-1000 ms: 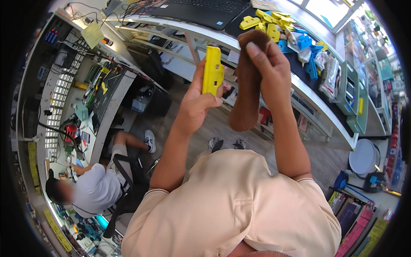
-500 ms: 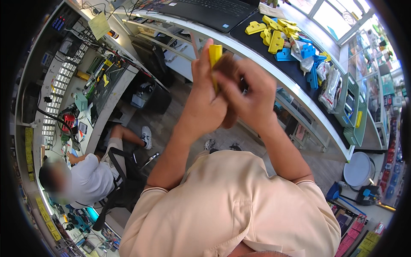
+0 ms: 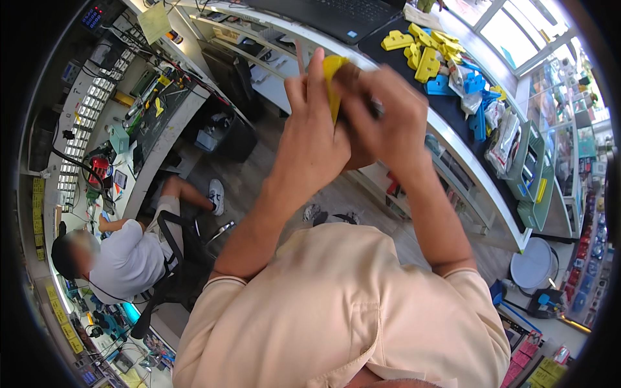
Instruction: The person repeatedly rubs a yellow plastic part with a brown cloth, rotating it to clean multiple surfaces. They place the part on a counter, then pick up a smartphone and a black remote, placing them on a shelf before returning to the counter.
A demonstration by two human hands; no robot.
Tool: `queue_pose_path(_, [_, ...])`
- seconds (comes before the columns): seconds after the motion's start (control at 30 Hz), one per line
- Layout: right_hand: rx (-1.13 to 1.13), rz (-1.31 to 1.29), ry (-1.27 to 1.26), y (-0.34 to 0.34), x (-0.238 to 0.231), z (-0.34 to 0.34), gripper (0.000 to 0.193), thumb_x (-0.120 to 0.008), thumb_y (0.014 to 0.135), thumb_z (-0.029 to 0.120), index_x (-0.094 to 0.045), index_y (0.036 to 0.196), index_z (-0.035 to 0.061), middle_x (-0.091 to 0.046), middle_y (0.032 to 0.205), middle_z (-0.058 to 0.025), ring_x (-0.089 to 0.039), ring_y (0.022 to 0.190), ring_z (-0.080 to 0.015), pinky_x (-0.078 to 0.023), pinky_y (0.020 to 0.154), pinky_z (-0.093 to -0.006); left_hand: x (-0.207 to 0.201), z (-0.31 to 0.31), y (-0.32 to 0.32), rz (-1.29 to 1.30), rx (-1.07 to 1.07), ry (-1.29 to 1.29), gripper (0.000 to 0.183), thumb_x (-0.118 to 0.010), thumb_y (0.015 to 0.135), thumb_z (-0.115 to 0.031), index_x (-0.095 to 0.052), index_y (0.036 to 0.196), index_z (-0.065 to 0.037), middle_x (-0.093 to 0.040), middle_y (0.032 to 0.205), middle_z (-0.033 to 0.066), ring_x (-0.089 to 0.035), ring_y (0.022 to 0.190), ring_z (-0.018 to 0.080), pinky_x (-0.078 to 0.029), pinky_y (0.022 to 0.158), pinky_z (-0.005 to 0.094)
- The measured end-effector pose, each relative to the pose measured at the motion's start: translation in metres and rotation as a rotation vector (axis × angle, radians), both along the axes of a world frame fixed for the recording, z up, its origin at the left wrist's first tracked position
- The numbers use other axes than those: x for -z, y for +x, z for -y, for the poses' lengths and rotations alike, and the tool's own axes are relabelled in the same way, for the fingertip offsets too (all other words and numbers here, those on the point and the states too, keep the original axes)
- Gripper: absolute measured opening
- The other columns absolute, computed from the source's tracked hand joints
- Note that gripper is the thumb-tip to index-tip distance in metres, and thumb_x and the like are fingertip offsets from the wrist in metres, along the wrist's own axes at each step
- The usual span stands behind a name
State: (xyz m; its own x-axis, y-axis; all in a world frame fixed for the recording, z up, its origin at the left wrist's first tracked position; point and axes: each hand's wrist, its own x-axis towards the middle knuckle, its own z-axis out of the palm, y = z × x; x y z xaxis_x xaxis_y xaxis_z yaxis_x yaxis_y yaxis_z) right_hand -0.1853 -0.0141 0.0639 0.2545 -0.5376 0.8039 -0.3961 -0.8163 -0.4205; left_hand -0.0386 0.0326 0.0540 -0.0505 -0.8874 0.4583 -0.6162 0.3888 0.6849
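Both my hands are raised together in front of my chest, near the counter's edge. My left hand (image 3: 310, 136) is closed round a yellow plastic piece (image 3: 334, 68), its upper end showing past the fingers. This piece has the colour of the yellow plastic clips (image 3: 427, 64) lying on the counter. Right up against it, my right hand (image 3: 398, 107), smeared by motion, grips a dark brown thing (image 3: 349, 77) whose kind I cannot make out. The brown thing appears to touch the yellow piece. My fingers hide the lower part of both.
Across the front runs a white-edged counter (image 3: 446, 139) with a black laptop (image 3: 323, 14), blue clips (image 3: 475, 84), plastic bags and a green tray (image 3: 527, 155). At the left a person (image 3: 129, 258) sits at a cluttered workbench (image 3: 174, 119). A dark bin (image 3: 226, 142) stands below.
My hands have shifted slightly, and the yellow piece now leans more, with its upper end tipped to the right. The right hand is still blurred against it. The surroundings have shifted slightly in view.
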Motion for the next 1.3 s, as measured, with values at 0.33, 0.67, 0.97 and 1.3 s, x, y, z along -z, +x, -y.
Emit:
queue_pose_path(0.33, [0.048, -0.010, 0.051, 0.009, 0.003, -0.009, 0.019, -0.078, 0.082, 0.006, -0.070, 0.098, 0.0018, -0.066, 0.079, -0.0127, -0.065, 0.068, -0.0262, -0.051, 0.061, -0.0323, 0.005, 0.003, 0.007, -0.094, -0.006, -0.049, 0.093, -0.061, 0.082, 0.000, -0.014, 0.162, -0.003, -0.035, 0.134, 0.0283, -0.053, 0.118, 0.0541, -0.052, 0.097, 0.0524])
queue_pose_path(0.67, [-0.405, 0.856, 0.865, -0.003, -0.013, -0.021, 0.028, -0.074, 0.097, 0.017, -0.067, 0.118, -0.0004, -0.073, 0.105, -0.0055, -0.068, 0.090, -0.0080, -0.056, 0.080, -0.0243, -0.012, -0.009, 0.014, -0.170, 0.106, -0.063, 0.094, -0.060, 0.081, -0.001, -0.019, 0.165, -0.008, -0.038, 0.131, 0.0230, -0.046, 0.120, 0.0374, -0.036, 0.112, 0.0423])
queue_pose_path(0.97, [-0.287, 0.784, 0.846, 0.009, -0.014, -0.035, 0.030, -0.076, 0.094, 0.010, -0.064, 0.119, -0.0005, -0.072, 0.104, -0.0037, -0.066, 0.091, -0.0062, -0.055, 0.082, -0.0239, 0.006, -0.003, 0.037, -0.210, 0.285, -0.121, 0.075, -0.066, 0.102, -0.028, -0.027, 0.160, -0.001, -0.041, 0.134, 0.0146, -0.050, 0.120, 0.0258, -0.045, 0.102, 0.0363])
queue_pose_path(1.3, [-0.296, 0.748, 0.820, 0.023, -0.007, -0.041, 0.024, -0.077, 0.094, 0.010, -0.066, 0.113, 0.0007, -0.072, 0.100, -0.0018, -0.064, 0.089, -0.0052, -0.053, 0.080, -0.0229, 0.022, -0.020, 0.040, -1.529, 0.517, 0.491, 0.045, -0.065, 0.103, -0.039, -0.058, 0.133, -0.007, -0.068, 0.116, 0.0040, -0.065, 0.108, 0.0152, -0.052, 0.093, 0.0323])
